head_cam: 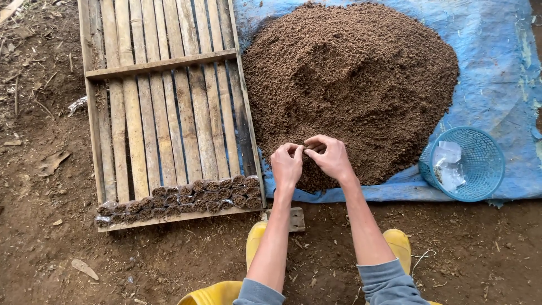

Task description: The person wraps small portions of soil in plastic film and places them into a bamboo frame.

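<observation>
Your left hand (287, 165) and right hand (332, 158) meet at the lower centre of the frame, at the near edge of the brown soil heap (350, 85). Both hands are curled, fingertips together, pinching a small bag (312, 146) between them (only a sliver of it shows, so its full shape cannot be told). The visible part of the bag runs roughly left to right across the frame, from one hand to the other; which end is the mouth cannot be told.

The soil heap lies on a blue tarp (497, 62) filling the upper right of the frame. A blue plastic basket (471, 164) sits on the tarp at the right edge, just beside the heap, with clear plastic pieces (449, 161) inside.

Left of the hands lies a slatted bamboo tray (164, 107), its long axis running top to bottom. Filled soil bags (186, 200) stand in rows along its lower edge, mouths upward, touching one another. Your yellow boots (398, 243) stand on the dirt ground (45, 169) below.
</observation>
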